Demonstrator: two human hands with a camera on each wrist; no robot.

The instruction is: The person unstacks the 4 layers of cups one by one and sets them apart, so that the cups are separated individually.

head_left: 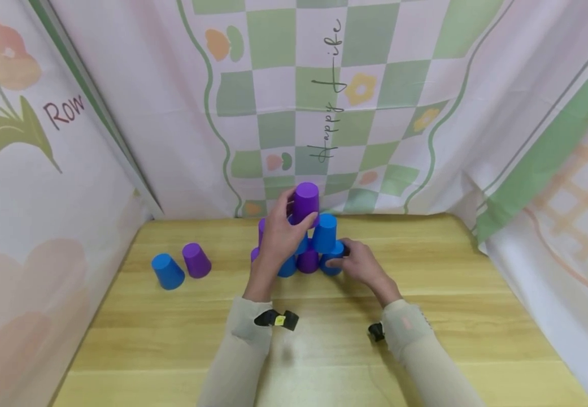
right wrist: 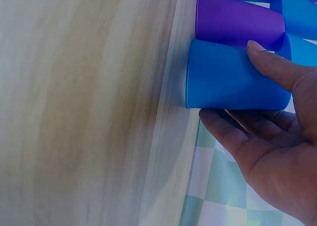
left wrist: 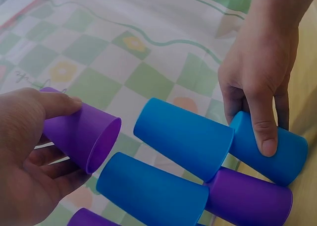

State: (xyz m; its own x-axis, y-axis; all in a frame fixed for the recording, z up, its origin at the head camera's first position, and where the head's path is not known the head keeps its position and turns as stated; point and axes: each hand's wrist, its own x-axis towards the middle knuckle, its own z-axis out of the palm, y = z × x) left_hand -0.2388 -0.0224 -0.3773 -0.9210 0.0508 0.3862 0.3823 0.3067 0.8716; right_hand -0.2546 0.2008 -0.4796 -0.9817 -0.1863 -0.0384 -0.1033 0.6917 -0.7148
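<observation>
Upside-down cups stand in a stacked pyramid at the back of the table. My left hand [head_left: 282,234] grips a purple cup [head_left: 306,200] over the second row, with thumb and fingers around its sides. In the left wrist view, its rim looks slightly apart from the blue cups beneath. At the bottom right end of the pyramid, my right hand [head_left: 362,264] holds a blue cup [right wrist: 233,77] between thumb and fingers. Above that cup rests another blue cup [head_left: 326,233], and a purple cup [right wrist: 237,20] stands beside it. My left hand hides part of the pyramid's left side.
Away to the left of the pyramid, a blue cup [head_left: 168,272] and a purple cup [head_left: 196,261] stand upside down on the wooden table [head_left: 324,350]. A patterned curtain [head_left: 319,113] hangs right behind the table's back edge.
</observation>
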